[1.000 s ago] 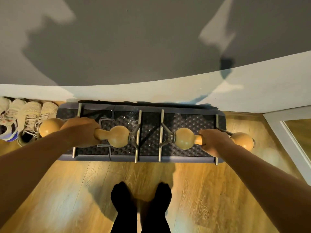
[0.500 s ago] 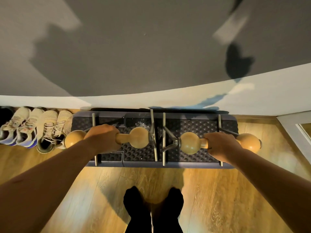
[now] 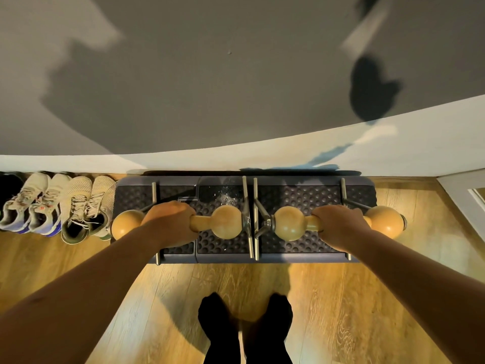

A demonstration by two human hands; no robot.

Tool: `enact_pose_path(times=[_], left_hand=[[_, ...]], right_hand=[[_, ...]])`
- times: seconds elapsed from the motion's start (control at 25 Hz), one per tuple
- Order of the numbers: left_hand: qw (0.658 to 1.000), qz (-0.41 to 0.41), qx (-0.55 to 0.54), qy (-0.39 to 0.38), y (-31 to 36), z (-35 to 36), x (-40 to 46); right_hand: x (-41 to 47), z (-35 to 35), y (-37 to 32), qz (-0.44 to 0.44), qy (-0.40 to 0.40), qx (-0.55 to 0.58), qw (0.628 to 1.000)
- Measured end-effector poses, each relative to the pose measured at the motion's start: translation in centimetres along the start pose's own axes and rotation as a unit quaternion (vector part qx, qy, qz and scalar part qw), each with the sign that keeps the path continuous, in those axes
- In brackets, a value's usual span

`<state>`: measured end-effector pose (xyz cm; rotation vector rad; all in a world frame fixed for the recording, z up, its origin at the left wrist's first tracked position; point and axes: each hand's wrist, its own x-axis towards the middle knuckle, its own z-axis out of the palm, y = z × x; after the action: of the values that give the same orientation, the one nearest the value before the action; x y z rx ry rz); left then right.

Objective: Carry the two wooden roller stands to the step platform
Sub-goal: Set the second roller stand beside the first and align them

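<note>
Two wooden roller stands sit side by side over the dark studded step platform, which lies against the wall. Each has a wooden handle with round bulbs at both ends, carried on metal legs. My left hand grips the middle of the left roller stand. My right hand grips the middle of the right roller stand. The metal foot bars lie across the platform top, and the inner bars of the two stands almost touch at the centre. Whether the feet bear on the platform I cannot tell.
Several sneakers line the wall just left of the platform. My feet in black socks stand on the wooden floor in front of it. A white door frame angles in at the right. The grey wall rises behind.
The view has shifted, so the platform and stands sit further right and lower in frame. The two stands have drawn closer together at the centre. Both hands keep their grip.
</note>
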<state>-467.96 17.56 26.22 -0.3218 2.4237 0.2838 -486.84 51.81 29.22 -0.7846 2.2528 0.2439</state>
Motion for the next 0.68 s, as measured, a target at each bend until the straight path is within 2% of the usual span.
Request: enact_pose_path(times=[0.4,0.68], left_hand=[[1.0,0.021,0.018,-0.005,0.0,-0.5,0.4],[1.0,0.007,0.002,-0.006,0.5,-1.0,0.4]], right_hand=[[0.7,-0.4,-1.4,0.007,-0.012,0.021,1.0],[0.9,0.0,-1.8,0.018,-0.008,-0.007,1.0]])
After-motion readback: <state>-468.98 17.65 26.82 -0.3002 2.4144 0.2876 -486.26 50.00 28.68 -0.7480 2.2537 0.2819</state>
